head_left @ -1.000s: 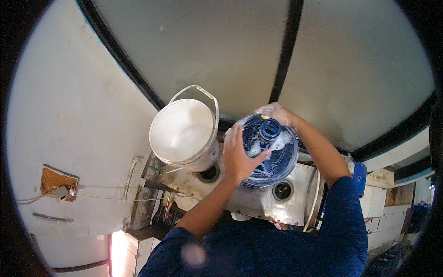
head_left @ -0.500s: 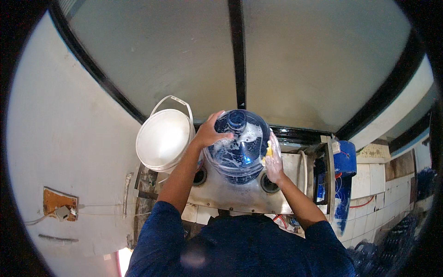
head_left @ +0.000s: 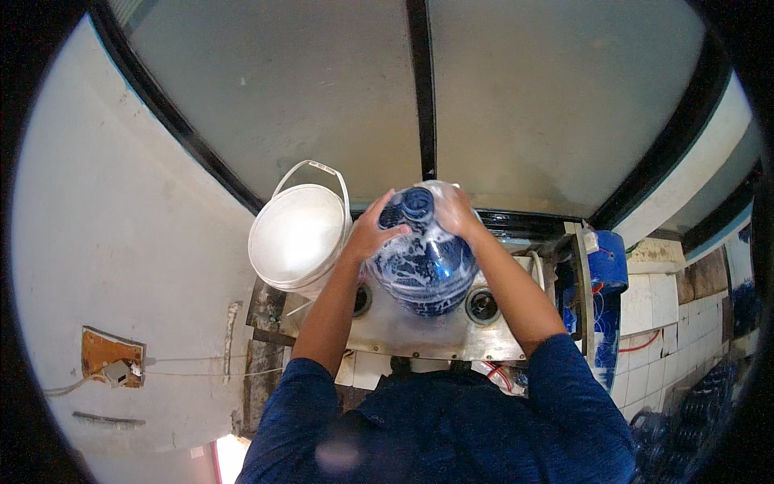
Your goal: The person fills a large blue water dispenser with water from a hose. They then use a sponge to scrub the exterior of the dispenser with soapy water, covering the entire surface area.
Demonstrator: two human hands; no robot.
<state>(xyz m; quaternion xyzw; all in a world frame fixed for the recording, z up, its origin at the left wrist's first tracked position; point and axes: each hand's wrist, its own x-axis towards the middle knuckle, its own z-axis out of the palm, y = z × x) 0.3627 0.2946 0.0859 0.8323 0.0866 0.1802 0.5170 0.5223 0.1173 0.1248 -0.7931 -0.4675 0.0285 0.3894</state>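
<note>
Head view: the left hand [head_left: 372, 234] grips the soapy blue water jug [head_left: 426, 270]. The right hand [head_left: 456, 213], grip unclear, has moved nearer the jug's neck [head_left: 418, 205].

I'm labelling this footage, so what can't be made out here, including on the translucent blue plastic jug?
Head view:
Blue jug: underside, hidden by its body.
Right hand: anything beneath it, covered by its palm.
Left round dark opening, silvery metal counter: partly behind left forearm.
Dark blue heap, lower right: blurred, dim.

Glossy plastic jug [head_left: 427, 274], shiny metal counter [head_left: 435, 340]
</note>
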